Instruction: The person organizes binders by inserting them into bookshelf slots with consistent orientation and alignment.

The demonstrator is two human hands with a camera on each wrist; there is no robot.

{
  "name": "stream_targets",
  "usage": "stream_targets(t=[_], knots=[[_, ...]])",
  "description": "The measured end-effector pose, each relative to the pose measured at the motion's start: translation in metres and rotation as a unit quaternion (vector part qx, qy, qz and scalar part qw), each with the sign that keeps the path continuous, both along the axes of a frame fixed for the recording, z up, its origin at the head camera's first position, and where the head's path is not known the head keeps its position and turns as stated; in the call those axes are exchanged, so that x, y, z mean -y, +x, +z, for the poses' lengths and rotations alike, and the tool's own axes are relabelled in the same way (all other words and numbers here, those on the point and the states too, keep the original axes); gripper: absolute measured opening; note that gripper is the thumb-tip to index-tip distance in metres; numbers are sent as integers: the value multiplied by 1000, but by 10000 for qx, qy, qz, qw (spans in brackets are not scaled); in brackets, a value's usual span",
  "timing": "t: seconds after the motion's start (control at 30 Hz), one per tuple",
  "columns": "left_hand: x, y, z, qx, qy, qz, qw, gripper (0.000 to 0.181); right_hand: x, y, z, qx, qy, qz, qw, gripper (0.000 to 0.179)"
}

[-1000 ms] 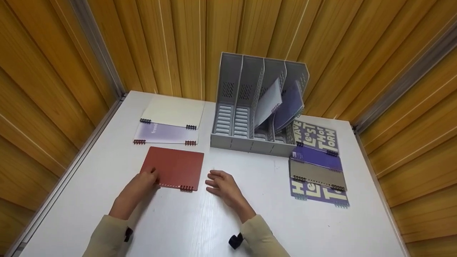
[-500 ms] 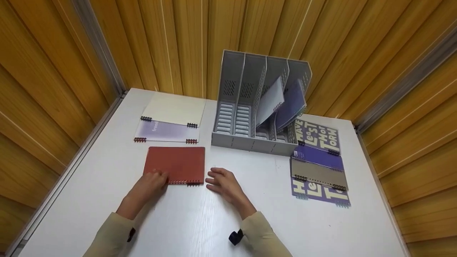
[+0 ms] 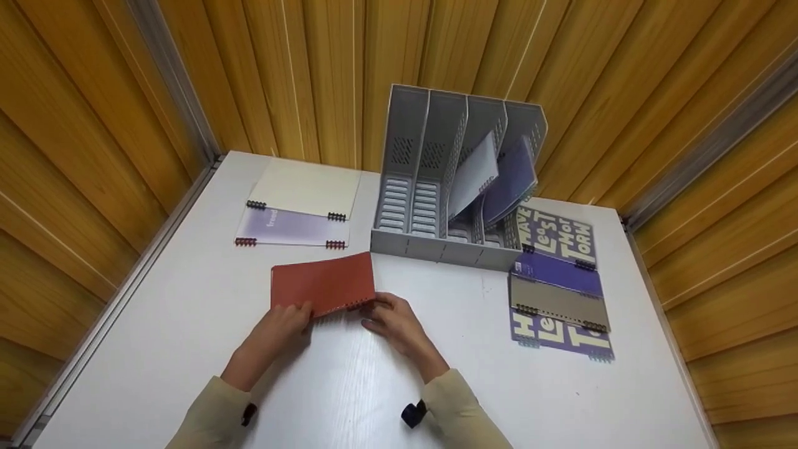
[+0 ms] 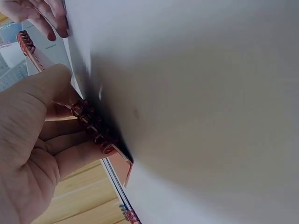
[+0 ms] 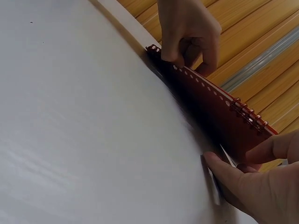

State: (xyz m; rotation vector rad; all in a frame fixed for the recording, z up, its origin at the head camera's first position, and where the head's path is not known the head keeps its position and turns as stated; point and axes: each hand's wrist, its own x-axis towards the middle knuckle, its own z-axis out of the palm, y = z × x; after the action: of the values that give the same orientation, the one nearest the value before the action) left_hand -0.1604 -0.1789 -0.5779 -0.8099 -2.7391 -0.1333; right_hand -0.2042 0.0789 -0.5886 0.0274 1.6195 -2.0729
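My left hand (image 3: 283,324) pinches a red ring-bound notebook (image 3: 324,284) by its near, ring-bound edge, toward the left end. That edge is raised, so the notebook tilts, as the right wrist view shows with the red rings (image 5: 250,116) above the white table. At the notebook's near right corner, my right hand (image 3: 396,321) has its fingers extended against or just beside the cover; firm contact is unclear. A pale row of marks (image 3: 328,319) shows beneath the lifted edge, too small to tell what it is.
A grey file organizer (image 3: 446,249) stands at the back, with a white notebook (image 3: 477,174) and purple notebooks (image 3: 511,184) leaning in its right compartments. Cream (image 3: 305,187) and lilac (image 3: 296,227) notebooks overlap at left. Several more, including a brown one (image 3: 558,302), overlap at right.
My left hand has slid the red notebook rightward and lifted its near edge, tilting and turning it. The notebook's right corner now meets my right hand, which has barely moved.
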Motion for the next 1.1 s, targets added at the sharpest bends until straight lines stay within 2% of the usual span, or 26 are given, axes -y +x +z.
stream_targets(t=[0.17,0.33,0.53,0.7,0.83,0.97,1.1], knots=[[-22,-1,-1,-6,19,169,9999,27,-1,0,3,-121,126,82,9998,53],[-43,2,-1,-152,156,267,9994,33,0,3,8,-268,85,408,9988,56],[-71,14,1,-238,503,381,9977,35,1,10,13,-260,-720,680,9947,56],[-84,19,6,-68,749,547,9957,38,-1,13,18,-8,-1077,563,9926,50],[-91,21,11,17,714,658,9953,42,-2,16,18,194,-1140,294,9929,47],[-97,22,14,235,751,764,9940,43,1,16,16,204,-1117,96,9935,45],[-102,22,16,379,1011,890,9902,37,2,15,16,107,-1155,116,9932,40]])
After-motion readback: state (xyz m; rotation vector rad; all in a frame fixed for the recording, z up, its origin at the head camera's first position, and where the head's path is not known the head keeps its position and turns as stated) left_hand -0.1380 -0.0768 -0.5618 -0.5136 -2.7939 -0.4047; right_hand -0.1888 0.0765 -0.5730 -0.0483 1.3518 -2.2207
